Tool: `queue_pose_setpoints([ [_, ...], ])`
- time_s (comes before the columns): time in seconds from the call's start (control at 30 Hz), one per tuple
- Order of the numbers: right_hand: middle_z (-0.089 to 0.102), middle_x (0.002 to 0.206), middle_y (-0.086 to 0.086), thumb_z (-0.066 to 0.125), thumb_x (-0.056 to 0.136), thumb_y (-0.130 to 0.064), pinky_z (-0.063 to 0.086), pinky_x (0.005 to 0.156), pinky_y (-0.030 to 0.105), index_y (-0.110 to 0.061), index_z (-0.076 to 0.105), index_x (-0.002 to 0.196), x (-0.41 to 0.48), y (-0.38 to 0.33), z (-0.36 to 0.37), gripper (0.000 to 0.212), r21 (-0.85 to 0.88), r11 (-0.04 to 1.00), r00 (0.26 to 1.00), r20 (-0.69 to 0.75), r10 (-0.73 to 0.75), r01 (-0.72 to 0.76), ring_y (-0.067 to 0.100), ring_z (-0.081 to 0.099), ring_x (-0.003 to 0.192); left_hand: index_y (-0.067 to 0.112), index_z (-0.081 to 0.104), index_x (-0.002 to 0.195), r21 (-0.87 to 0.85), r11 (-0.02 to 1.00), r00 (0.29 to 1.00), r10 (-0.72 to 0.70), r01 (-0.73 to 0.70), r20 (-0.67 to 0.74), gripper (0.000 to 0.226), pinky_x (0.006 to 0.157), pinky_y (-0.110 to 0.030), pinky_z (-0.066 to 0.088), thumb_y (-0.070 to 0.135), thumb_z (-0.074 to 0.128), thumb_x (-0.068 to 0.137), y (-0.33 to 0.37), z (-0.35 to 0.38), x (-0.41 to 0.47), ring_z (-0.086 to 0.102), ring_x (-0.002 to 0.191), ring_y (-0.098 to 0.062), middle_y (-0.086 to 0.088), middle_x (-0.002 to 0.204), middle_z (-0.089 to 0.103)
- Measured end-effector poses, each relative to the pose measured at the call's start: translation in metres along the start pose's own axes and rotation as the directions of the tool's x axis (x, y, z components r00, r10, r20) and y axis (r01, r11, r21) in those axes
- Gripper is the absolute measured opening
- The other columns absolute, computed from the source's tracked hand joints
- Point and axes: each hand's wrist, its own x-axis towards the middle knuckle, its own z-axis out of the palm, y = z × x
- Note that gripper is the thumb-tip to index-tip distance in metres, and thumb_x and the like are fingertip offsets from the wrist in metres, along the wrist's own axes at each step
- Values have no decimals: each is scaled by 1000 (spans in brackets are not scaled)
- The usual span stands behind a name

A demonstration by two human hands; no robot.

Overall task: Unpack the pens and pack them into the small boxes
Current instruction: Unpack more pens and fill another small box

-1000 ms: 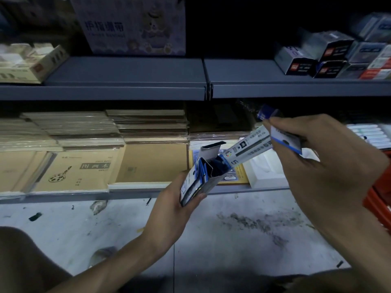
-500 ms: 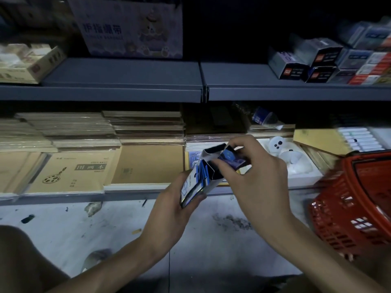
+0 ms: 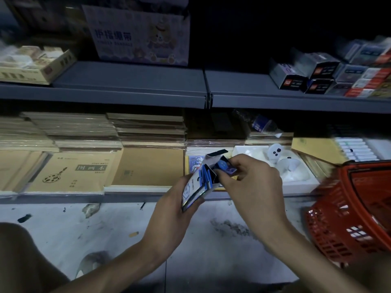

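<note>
While the left hand (image 3: 169, 210) grips the small box (image 3: 195, 187) from below, fingers curled round it, the right hand's (image 3: 254, 182) fingers (image 3: 243, 163) pinch a blue pen pack (image 3: 225, 167) at its open mouth.

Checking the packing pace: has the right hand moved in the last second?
Yes. The right hand came down from near the upper shelf and leftward, bringing the pen pack to the small box in the left hand.

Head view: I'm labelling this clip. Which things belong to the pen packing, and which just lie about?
Job: small box, held by left hand; pen pack, pinched at the box mouth by right hand.
Lying about: brown notebooks, white tray, dark shelf boxes, red basket (role unclear).
</note>
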Motion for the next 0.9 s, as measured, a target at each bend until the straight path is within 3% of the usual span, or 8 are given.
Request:
queue_pose_setpoints([
  [0.07,71,72,-18,82,83,-38,57,63,34,-30,75,85,0,-1,-4,11,56,998,999,-21,28,-27,5,67,66,43,53,132,-11,1000,1000,-3,3,0,47,77,-1,41,24,73,95,1,0,1,58,102,19,37,111,62],
  [0.17,70,71,-19,81,84,-36,56,62,35,-30,75,81,2,-5,-7,9,49,998,998,-49,30,-28,4,65,62,52,49,125,-11,1000,1000,1,-1,-13,47,76,0,41,24,72,95,4,-1,2,57,100,20,38,109,62],
  [0.3,69,71,-18,81,85,-35,41,53,27,-30,75,76,4,-6,-2,12,5,998,998,-8,58,-58,5,56,57,54,49,121,-18,1000,999,-5,4,-37,48,75,-2,42,22,73,94,5,-1,2,58,98,20,38,105,63],
  [0.4,64,84,-13,79,88,-37,39,55,25,-32,77,79,5,-5,1,10,-13,999,998,37,47,-47,8,58,71,59,47,116,-34,999,999,-8,6,-38,50,74,-1,41,22,73,94,7,1,3,59,98,19,40,103,64],
  [0.5,44,93,-6,78,88,-40,37,57,19,-33,79,83,8,-5,-1,9,-17,999,999,36,32,-31,10,51,82,54,49,120,-55,998,999,-8,6,-33,48,73,-1,42,21,73,94,9,3,3,59,98,19,49,101,60],
  [0.67,41,95,-10,62,97,-20,35,68,5,-13,74,71,6,-3,-4,30,-49,999,982,188,14,-5,9,48,94,53,52,117,-81,997,999,3,-6,-40,48,71,-3,43,16,73,94,12,2,3,63,95,12,37,103,66],
  [0.8,38,115,-6,47,99,-18,32,81,25,-17,55,56,5,-12,-9,44,-8,995,934,344,99,-103,12,41,118,51,54,117,-92,996,999,-3,-1,-40,47,71,-5,43,15,73,93,12,4,2,64,94,10,30,100,70],
  [0.9,35,117,-7,42,102,-18,30,84,27,-16,54,58,3,-17,-11,45,-9,992,902,415,119,-127,10,35,118,53,53,119,-88,996,999,-1,-2,-33,49,75,-6,44,19,74,92,11,6,2,64,99,8,26,107,71],
])
